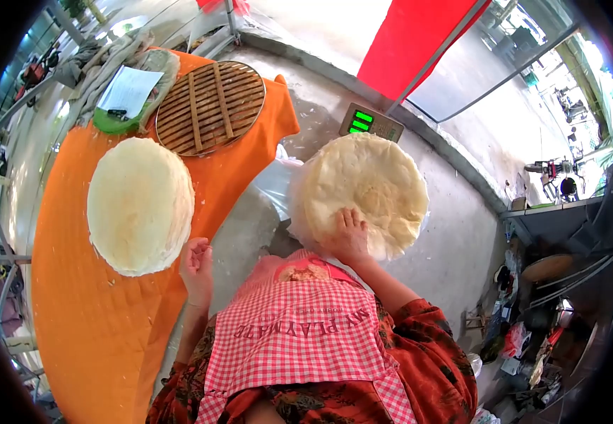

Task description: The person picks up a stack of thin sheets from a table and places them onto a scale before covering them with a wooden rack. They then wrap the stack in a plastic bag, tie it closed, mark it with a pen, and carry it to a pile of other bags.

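Note:
My right hand (349, 236) rests on the top sheet of a pale round stack of thin flat sheets (384, 177), its fingers spread and pressing lightly near the front edge. Clear plastic shows around the rim of that stack. Just behind it, a scale display (370, 124) glows with green digits; whether the stack sits on the scale's platform is hidden. My left hand (197, 265) hangs beside a second stack of pale round sheets (137, 205), fingers loosely curled, with nothing visible in them. That second stack lies on an orange cloth (102, 332).
A round slatted bamboo rack (211, 106) lies at the cloth's far end. Next to it are a paper sheet (131, 92) and a dark pen (116, 113) on a green item (112, 124). A red cloth panel (405, 49) hangs beyond the low concrete ledge (455, 159).

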Tool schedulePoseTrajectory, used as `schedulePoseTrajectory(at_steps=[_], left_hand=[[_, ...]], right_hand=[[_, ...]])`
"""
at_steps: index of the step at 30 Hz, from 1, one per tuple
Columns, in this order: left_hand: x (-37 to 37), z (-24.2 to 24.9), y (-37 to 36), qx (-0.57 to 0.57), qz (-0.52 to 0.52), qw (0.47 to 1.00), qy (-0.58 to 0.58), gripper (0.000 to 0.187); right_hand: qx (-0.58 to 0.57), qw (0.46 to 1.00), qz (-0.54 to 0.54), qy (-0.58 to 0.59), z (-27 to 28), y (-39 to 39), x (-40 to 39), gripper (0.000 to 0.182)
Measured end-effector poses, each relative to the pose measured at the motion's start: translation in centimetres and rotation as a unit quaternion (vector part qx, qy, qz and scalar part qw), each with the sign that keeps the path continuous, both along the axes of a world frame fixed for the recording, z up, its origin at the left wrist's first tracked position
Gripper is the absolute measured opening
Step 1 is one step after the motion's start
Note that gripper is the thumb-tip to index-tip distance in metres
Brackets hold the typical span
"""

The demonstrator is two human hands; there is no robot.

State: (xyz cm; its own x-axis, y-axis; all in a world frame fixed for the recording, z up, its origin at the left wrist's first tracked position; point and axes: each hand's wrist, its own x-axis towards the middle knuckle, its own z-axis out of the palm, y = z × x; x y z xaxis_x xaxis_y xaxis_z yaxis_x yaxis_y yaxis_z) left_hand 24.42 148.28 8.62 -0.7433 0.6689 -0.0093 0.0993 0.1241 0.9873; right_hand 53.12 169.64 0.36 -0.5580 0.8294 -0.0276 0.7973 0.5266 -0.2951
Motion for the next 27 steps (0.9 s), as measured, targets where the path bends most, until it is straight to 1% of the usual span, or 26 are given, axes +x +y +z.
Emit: schedulePoseTrajectory(at_steps=[1, 4, 7, 9, 10, 11, 12, 13, 14, 15, 17, 19, 20, 21, 24, 27], left_hand=[[-0.2, -0.1, -0.3, 0.001, 0.008, 1.0, -0.008, 0.021], [-1.0, -0.6, -1.0, 0.004, 0.026, 0.999, -0.025, 0.02], [-1.7, -1.2, -1.8, 0.008, 0.037, 0.999, -0.029, 0.019], [-2.1, -1.3, -2.1, 0.011, 0.039, 0.999, -0.031, 0.019], [-2.3, -1.1, -2.2, 0.016, 0.033, 0.999, -0.034, 0.019], [-2.5, -0.7, -2.2, 0.02, 0.027, 0.999, -0.036, 0.019], [-2.8, -0.3, -2.2, 0.025, 0.019, 0.999, -0.037, 0.019], [-3.0, 0.0, -2.2, 0.038, 0.01, 0.998, -0.049, 0.019], [-3.2, 0.2, -2.2, 0.051, 0.0, 0.997, -0.06, 0.019], [-3.4, 0.4, -2.1, 0.062, -0.009, 0.995, -0.072, 0.019], [-3.7, 0.6, -1.4, 0.077, -0.025, 0.993, -0.084, 0.019], [-3.9, 0.6, -1.1, 0.082, -0.041, 0.991, -0.101, 0.02], [-3.9, 0.4, -0.9, 0.085, -0.047, 0.989, -0.111, 0.02], [-3.8, 0.2, -0.8, 0.088, -0.05, 0.987, -0.124, 0.02], [-3.9, 1.1, -0.9, 0.093, -0.055, 0.979, -0.172, 0.021], [-4.4, 3.6, -0.6, 0.101, -0.109, 0.948, -0.281, 0.023]], right_hand=[[-0.026, 1.0, 0.004, 0.008, 0.5, 0.1, 0.2, 0.071], [0.071, 0.995, 0.042, 0.058, 1.6, 0.7, 0.7, 0.049], [-0.049, 0.999, -0.014, 0.009, 2.7, 2.9, 0.8, 0.027], [0.055, 0.998, -0.013, -0.006, 3.5, 8.1, 2.1, 0.017], [0.06, 0.997, -0.027, -0.037, 4.3, 12.5, 2.7, 0.017], [0.187, 0.981, -0.044, 0.039, 10.0, 15.6, 2.2, 0.019], [0.191, 0.98, -0.037, -0.043, 12.9, 20.4, 2.9, 0.021], [0.282, 0.958, -0.046, 0.005, 19.8, 20.5, 0.4, 0.022], [0.284, 0.958, -0.024, -0.043, 24.9, 21.7, -0.8, 0.022], [0.33, 0.943, 0.012, -0.033, 29.1, 22.3, -2.3, 0.025], [0.357, 0.931, 0.062, -0.032, 36.0, 19.9, -5.2, 0.023], [0.278, 0.958, 0.071, 0.004, 39.5, 16.1, -6.9, 0.021], [0.241, 0.967, 0.078, 0.021, 40.2, 14.5, -7.7, 0.019], [0.253, 0.964, 0.073, 0.021, 40.4, 13.5, -8.5, 0.017], [0.237, 0.961, 0.134, 0.053, 40.3, 11.3, -11.5, 0.013], [0.258, 0.951, 0.164, 0.031, 42.5, 8.7, -14.9, 0.013]])
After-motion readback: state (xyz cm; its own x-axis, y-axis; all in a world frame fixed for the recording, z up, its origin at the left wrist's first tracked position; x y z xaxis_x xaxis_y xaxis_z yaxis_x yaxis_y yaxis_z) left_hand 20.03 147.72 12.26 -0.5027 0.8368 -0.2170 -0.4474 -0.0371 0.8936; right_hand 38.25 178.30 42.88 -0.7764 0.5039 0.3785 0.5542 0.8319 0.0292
